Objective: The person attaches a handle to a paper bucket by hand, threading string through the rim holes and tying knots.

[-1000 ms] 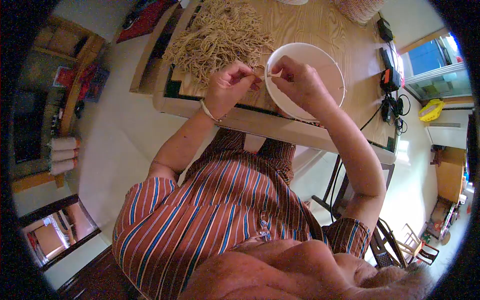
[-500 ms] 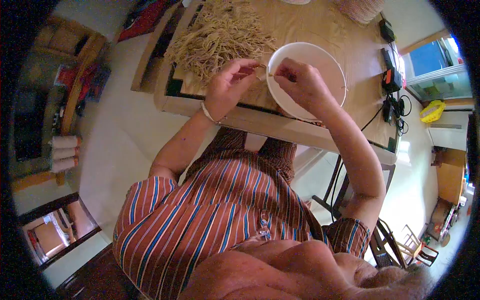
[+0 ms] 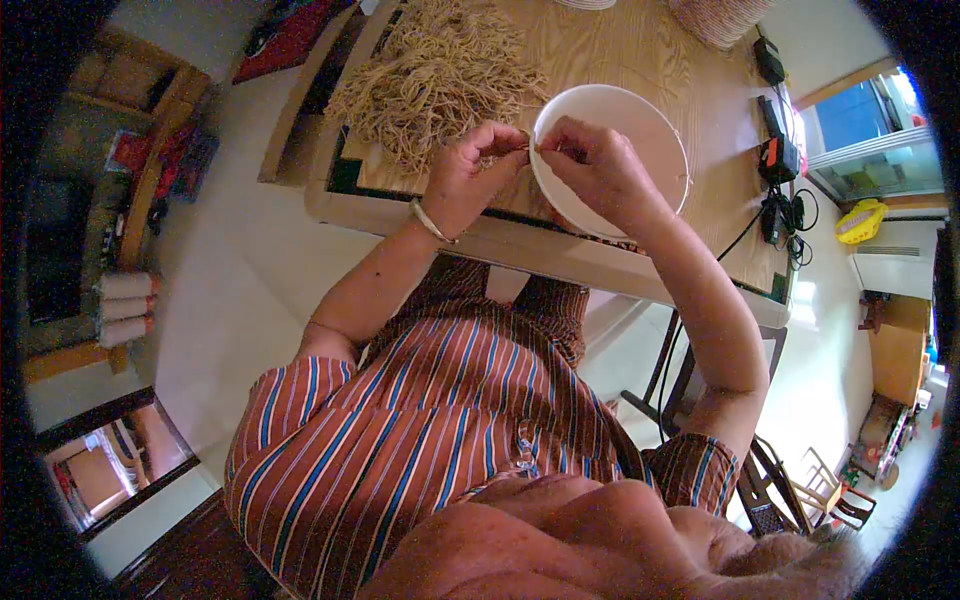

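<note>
A heap of thin tan strands (image 3: 440, 80) lies tangled on the wooden table (image 3: 600, 50). Close to its near right side, my left hand (image 3: 475, 175) is closed in a pinch, a pale bracelet on its wrist. Opposite it, my right hand (image 3: 600, 175) pinches too, held over the white round tub (image 3: 655, 130). The fingertips of both hands nearly meet at the tub's left rim. Between them is a bit of thin tan strand, mostly covered by the fingers. Part of the tub's inside is hidden behind my right hand and forearm.
A coiled, woven-looking container (image 3: 715, 20) stands at the far right of the table. Power adapters (image 3: 780, 160) and black cables (image 3: 785, 220) line the right edge. A dark chair (image 3: 765, 490) is at the lower right, and a yellow object (image 3: 862, 222) lies farther right.
My left hand has moved right, its fingers closing from a looser curl into a pinch against the right fingertips. My right hand stays almost in place. The tub and heap have not moved.
</note>
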